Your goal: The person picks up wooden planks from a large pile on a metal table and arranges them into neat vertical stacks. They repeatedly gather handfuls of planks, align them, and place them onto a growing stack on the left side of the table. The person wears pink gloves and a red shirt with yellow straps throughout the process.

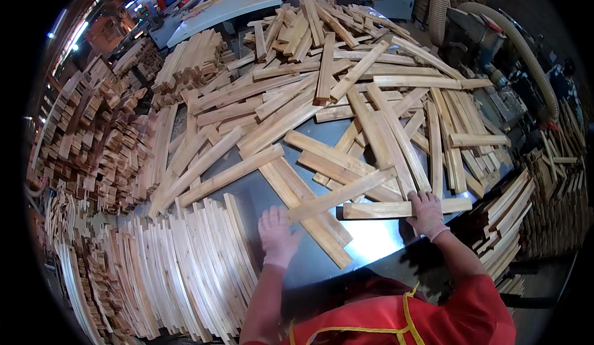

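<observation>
My left hand (278, 236), in a pale pinkish glove, lies at the left end of a wooden slat (343, 195) that slants up to the right. Its fingers are stretched forward over the metal tabletop; whether they touch the slat's end, I cannot tell. My right hand (427, 214), gloved alike, grips another wooden slat (377, 210) from above, its fingers over the far edge and thumb on the near side. That slat lies nearly level along the near part of the table. Two longer slats (315, 212) lie side by side, passing under the slanted one.
A large heap of loose slats (346, 67) covers most of the metal table (247, 187). Upright slats stand in a row (185, 264) at the near left, with stacked wood (93, 141) beyond. More slats (507, 215) are piled at the right. A ribbed hose (526, 48) curves past machinery.
</observation>
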Demonstrator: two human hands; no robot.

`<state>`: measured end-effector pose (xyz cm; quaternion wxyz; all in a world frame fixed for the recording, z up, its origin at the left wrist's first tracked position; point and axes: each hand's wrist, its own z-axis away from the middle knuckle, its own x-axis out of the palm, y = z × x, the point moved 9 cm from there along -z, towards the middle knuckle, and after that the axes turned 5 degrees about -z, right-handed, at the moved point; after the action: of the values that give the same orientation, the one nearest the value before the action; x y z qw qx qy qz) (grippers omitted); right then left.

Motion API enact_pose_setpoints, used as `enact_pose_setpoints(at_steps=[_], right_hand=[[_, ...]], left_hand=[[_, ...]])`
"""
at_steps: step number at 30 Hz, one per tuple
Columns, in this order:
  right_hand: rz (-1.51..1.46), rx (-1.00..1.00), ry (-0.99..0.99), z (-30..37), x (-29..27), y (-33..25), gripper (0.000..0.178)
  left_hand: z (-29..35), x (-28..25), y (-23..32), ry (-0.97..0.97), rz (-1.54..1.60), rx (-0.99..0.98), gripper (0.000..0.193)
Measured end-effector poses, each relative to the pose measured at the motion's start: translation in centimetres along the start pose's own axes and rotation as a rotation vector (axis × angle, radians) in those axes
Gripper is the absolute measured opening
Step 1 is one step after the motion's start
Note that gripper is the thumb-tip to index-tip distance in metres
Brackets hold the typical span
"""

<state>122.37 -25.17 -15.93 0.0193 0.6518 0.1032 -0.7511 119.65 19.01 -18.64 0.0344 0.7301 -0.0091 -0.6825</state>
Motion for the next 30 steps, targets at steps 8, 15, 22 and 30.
enact_pose_setpoints(at_steps=[8, 15, 22, 30], right_hand=[[-0.061, 0.012, -0.130, -3.6, -3.4, 1.7, 0.083], [-1.089, -0.024, -0.163, -6.1, 1.8, -11.8, 0.077], [-0.642, -0.161, -0.732, -2.8, 12.7, -37.8, 0.066], [-0.227, -0.301, 0.090, -6.0, 6.5, -32.1, 0.080]], left_hand=[[-0.6, 1.1, 3.3, -0.343, 0.074, 0.018, 0.081], [20.3, 4.8, -3.1, -0.329, 1.079, -0.703, 0.060], [21.9, -2.2, -5.4, -0.219, 0.474, -0.612, 0.065], [22.3, -2.7, -7.0, -0.180, -0.059, -0.347, 0.090]])
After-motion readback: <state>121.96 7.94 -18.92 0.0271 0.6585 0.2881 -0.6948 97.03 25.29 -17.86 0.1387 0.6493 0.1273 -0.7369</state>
